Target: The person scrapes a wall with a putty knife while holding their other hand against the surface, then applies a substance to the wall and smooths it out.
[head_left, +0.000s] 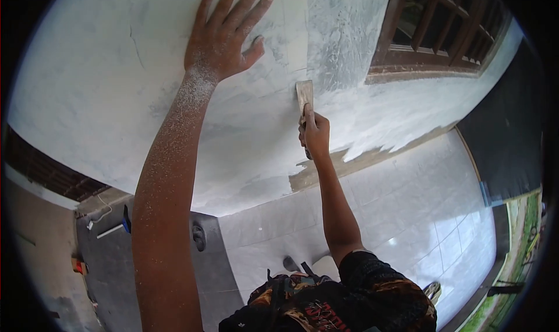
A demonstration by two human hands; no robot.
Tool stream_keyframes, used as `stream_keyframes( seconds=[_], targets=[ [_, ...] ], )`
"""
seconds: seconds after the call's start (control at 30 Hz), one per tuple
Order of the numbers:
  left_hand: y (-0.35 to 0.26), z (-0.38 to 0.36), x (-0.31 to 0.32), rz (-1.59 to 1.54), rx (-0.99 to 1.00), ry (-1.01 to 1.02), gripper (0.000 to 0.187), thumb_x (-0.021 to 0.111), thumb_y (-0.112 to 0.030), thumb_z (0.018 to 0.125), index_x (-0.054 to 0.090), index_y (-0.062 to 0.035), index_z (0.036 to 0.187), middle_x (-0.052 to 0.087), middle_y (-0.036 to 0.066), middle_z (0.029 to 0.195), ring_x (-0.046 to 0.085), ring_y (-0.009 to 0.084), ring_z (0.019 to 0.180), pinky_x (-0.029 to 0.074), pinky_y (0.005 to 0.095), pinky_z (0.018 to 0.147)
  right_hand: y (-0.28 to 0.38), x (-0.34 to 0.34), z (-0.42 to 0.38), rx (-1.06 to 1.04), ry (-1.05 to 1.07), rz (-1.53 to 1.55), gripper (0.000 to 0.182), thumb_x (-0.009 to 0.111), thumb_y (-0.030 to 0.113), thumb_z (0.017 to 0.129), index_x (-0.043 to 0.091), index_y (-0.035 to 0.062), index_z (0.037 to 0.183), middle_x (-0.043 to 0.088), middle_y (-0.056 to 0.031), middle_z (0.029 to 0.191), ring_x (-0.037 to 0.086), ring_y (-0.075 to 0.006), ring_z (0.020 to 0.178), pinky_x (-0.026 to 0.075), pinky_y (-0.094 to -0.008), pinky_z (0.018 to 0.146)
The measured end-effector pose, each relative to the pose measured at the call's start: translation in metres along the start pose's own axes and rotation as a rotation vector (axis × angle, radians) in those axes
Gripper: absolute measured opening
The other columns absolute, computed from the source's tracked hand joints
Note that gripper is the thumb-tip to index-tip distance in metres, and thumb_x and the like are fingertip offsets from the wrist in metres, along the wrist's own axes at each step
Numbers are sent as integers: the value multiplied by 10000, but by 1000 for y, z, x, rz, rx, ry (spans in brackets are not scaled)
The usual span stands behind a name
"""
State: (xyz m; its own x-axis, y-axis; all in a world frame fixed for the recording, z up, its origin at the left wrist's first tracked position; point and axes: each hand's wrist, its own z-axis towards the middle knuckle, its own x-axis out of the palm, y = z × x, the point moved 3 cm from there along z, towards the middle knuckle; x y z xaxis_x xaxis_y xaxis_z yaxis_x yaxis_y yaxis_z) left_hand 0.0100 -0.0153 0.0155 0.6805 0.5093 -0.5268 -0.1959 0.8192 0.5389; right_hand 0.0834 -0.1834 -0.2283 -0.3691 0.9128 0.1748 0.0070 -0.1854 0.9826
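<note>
My left hand (224, 38) lies against the white-smeared wall (105, 58) with its fingers spread, holding nothing. White dust speckles its wrist and forearm. Lower and to the right, my right hand (316, 135) grips the dark handle of a putty knife (304, 94). The knife's flat blade points up and appears to touch the wall, close to the border between a smooth white area and a rougher grey, patchy strip. Most of the handle is hidden behind my fingers.
A brown wooden window frame (428, 67) is set in the wall at the upper right. Bare grey-brown plaster (343, 164) shows along the wall's base. Below are glossy pale floor tiles (402, 227) and a dark grey floor section (218, 262) at left.
</note>
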Motion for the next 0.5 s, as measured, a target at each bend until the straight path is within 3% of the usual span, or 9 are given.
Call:
stream_keyframes(
  seconds=[0.23, 0.3, 0.5],
  targets=[
    [0, 0, 3, -27, 16, 1, 788, 634, -453, 817, 366, -175, 1504, 175, 43, 1630, 105, 282, 1505, 179, 593, 1176, -4, -4, -1, 46, -31, -91, 563, 512, 475, 1005, 533, 37, 651, 423, 12, 488, 415, -75, 382, 313, -260, 346],
    [0, 1, 0, 8, 7, 32, 792, 631, -464, 817, 364, -177, 1505, 170, 44, 1631, 112, 287, 1503, 171, 584, 1182, 13, -2, 8, -49, 19, 9, 567, 515, 478, 1002, 542, 35, 649, 433, 7, 491, 417, -78, 380, 313, -260, 344],
    [1, 1, 2, 9, 15, -6, 804, 642, -461, 806, 364, -178, 1505, 183, 51, 1626, 111, 290, 1504, 174, 588, 1181, -16, -8, 2, 29, -37, -47, 564, 533, 491, 992, 555, 35, 661, 414, 26, 491, 387, -61, 378, 295, -253, 343]
  ],
)
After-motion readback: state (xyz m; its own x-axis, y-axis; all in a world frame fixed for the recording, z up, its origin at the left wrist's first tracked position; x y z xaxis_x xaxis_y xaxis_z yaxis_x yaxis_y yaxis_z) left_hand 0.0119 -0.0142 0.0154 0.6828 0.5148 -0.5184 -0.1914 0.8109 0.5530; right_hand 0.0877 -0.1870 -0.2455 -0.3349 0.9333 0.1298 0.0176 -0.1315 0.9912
